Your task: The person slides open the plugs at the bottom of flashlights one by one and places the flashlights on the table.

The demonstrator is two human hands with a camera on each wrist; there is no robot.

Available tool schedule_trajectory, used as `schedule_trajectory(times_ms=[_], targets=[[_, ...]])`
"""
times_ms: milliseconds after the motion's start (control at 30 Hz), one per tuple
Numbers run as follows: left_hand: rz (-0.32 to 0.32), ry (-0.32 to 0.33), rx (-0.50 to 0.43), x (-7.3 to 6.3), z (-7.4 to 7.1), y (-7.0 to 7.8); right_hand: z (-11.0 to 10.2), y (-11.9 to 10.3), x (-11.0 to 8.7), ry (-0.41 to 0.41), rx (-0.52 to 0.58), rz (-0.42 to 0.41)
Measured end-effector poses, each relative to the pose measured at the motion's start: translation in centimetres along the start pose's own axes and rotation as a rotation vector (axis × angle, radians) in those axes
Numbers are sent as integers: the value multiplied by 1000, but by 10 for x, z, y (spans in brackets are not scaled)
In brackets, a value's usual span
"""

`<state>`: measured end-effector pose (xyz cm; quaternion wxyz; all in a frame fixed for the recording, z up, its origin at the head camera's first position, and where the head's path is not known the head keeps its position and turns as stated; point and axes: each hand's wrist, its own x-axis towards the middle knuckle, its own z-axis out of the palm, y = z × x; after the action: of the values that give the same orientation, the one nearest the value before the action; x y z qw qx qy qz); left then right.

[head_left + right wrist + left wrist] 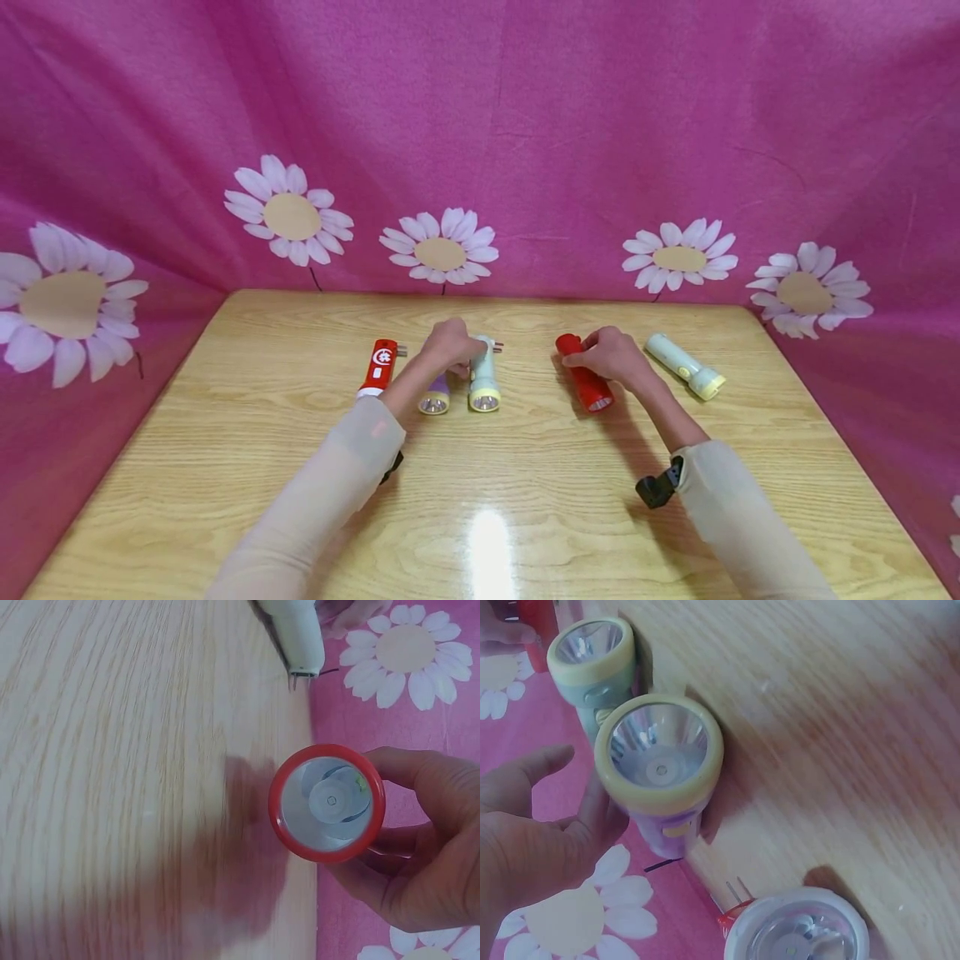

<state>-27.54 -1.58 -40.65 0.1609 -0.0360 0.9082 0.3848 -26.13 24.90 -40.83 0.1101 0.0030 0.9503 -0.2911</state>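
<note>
My left hand (448,346) is over the rear of a purple flashlight (437,392) with a cream rim, its fingers near a pale green flashlight (483,375) beside it. In the left wrist view the thumb stands apart from the fingers (592,814), which pass partly behind the purple flashlight (667,829); contact there is hidden. My right hand (611,354) grips a red flashlight (587,379), lens toward me. The right wrist view shows thumb and fingers on either side of its red rim (279,825). Whether it touches the table is unclear.
A red and white flashlight (380,367) with plug prongs lies at the left. Another pale green flashlight (684,365) lies slanted to the right of my right hand. Behind the wooden table (555,533) hangs a pink cloth (555,150) with printed daisies.
</note>
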Motion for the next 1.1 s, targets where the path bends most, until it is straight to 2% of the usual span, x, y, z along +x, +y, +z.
schedule_trajectory(times_ms=[233, 500, 833, 1100], targets=[[20, 39, -11, -1, -9, 1, 1, -5, -1, 16, 29, -17], [95, 90, -114, -4, -16, 2, -1, -16, -5, 6, 42, -22], [160, 116, -179, -9, -17, 9, 0, -28, -7, 29, 58, -38], [175, 116, -211, -13, -13, 13, 2, -32, -9, 40, 102, -50]])
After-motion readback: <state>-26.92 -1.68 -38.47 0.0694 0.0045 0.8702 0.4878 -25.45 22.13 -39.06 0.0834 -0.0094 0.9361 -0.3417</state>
